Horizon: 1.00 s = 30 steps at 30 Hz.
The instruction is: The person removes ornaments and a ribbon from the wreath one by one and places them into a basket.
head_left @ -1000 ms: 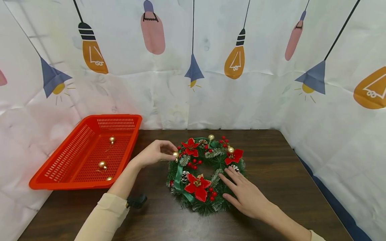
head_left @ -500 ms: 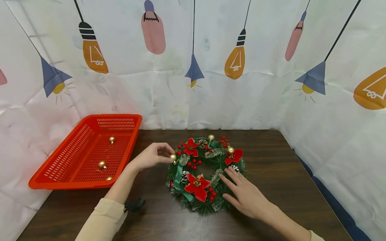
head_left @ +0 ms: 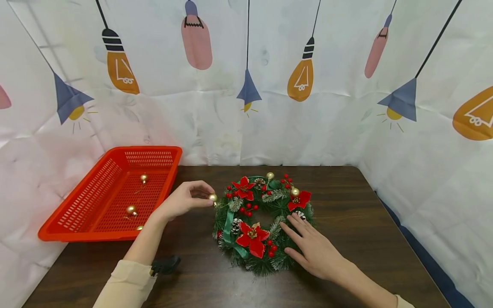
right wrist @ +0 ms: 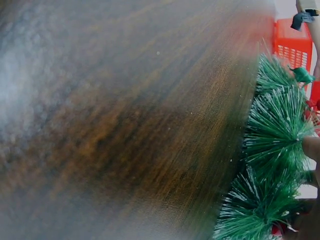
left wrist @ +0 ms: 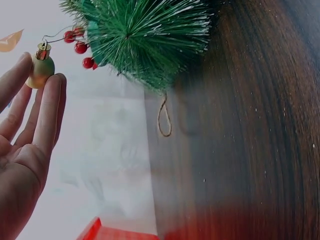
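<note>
My left hand [head_left: 184, 200] pinches a small gold bauble [head_left: 213, 198] between thumb and fingers, just off the wreath's left side. In the left wrist view, a thin thread runs from the bauble's gold cap [left wrist: 43, 47] towards red berries on the greenery. The green wreath [head_left: 262, 266] lies on the table with red poinsettias, pinecones, berries and a green ribbon [head_left: 228, 226]. Two more gold baubles sit on its far and right parts, one near the top [head_left: 270, 176], the other beside the right poinsettia. On the wreath's right side rests my right hand [head_left: 313, 252], fingers spread.
To the left stands a red plastic basket [head_left: 173, 171] with several gold baubles inside. A twine loop [left wrist: 164, 117] sticks out from the wreath's edge. Behind the dark wooden table [head_left: 369, 239] hangs a white curtain [head_left: 215, 128] printed with lamps.
My left hand, pinching the bauble, has drawn back leftward from the wreath by a small distance. The right hand and the wreath stay where they were.
</note>
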### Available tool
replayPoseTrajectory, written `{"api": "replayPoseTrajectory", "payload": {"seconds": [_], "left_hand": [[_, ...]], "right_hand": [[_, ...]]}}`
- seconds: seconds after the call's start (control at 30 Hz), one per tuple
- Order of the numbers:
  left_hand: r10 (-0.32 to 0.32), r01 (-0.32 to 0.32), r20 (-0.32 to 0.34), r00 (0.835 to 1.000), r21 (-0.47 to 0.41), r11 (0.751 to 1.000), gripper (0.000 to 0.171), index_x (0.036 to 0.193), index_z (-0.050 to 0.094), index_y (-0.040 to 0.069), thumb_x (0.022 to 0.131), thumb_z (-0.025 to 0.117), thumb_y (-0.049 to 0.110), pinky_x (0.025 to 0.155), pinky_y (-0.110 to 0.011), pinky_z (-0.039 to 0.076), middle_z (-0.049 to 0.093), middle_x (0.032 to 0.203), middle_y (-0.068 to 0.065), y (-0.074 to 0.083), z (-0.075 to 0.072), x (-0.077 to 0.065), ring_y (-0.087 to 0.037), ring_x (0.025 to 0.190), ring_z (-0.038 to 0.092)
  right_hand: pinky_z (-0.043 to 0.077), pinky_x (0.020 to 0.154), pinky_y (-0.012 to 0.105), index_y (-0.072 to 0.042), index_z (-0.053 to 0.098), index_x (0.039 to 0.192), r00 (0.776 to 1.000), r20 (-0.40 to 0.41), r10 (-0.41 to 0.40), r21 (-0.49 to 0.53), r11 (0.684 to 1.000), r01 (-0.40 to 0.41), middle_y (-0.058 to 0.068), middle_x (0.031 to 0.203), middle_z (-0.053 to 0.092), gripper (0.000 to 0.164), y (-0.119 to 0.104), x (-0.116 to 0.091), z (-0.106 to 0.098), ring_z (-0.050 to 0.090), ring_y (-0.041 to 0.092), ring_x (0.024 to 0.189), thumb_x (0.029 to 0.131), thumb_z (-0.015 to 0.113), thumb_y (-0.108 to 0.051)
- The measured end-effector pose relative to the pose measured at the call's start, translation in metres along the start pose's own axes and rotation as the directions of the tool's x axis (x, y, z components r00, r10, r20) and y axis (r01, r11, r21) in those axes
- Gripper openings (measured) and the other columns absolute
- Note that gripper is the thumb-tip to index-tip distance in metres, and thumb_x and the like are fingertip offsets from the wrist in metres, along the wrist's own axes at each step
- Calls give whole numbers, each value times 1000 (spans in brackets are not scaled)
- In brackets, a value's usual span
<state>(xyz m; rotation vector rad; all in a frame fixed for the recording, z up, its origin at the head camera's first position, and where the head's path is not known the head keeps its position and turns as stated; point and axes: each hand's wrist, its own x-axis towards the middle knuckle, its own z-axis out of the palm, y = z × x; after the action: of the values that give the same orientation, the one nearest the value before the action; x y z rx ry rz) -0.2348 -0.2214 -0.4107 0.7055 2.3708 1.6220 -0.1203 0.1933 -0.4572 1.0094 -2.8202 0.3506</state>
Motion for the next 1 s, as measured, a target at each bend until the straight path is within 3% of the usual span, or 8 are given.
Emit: {"api": "replayPoseTrajectory", "payload": {"seconds": [0.17,0.47,0.7,0.87,1.0], "left_hand": [[-19,18,-35,999,-8,1000,36,120,70,2,88,83,11,85,-35,58,71,112,-13,2,-7,-6,-30,104,68],[-63,69,-94,994,64,996,38,121,72,4,89,84,19,84,-35,57,71,115,-10,8,-22,-15,-27,103,69],[-82,87,-132,988,34,996,38,123,70,1,92,81,20,85,-33,58,70,117,-14,7,-33,-26,-26,105,68],[-74,82,-174,982,37,996,37,124,69,2,93,80,19,84,-30,57,70,116,-15,6,-42,-36,-25,104,67],[-103,122,-214,971,81,989,42,127,68,6,93,79,27,86,-28,56,69,119,-11,6,-50,-45,-23,107,66]], "right_hand": [[29,117,54,-11,39,159,1000,9,-2,3,1000,2,19,163,33,66,0,0,-1,23,36,152,106,54,-47],[31,116,55,-11,39,159,1000,-1,-1,10,1000,1,19,162,34,65,-1,0,-1,24,37,152,106,54,-46],[33,114,56,-10,42,158,999,-32,-15,2,1000,15,19,161,36,65,-2,0,0,27,38,151,105,57,-45],[31,116,55,-11,41,159,1000,-11,-2,9,1000,2,18,162,34,65,-1,0,1,24,36,152,106,55,-46],[30,117,54,-12,40,159,1000,-4,5,11,1000,-5,18,163,34,66,0,0,1,23,35,152,106,55,-47]]}}
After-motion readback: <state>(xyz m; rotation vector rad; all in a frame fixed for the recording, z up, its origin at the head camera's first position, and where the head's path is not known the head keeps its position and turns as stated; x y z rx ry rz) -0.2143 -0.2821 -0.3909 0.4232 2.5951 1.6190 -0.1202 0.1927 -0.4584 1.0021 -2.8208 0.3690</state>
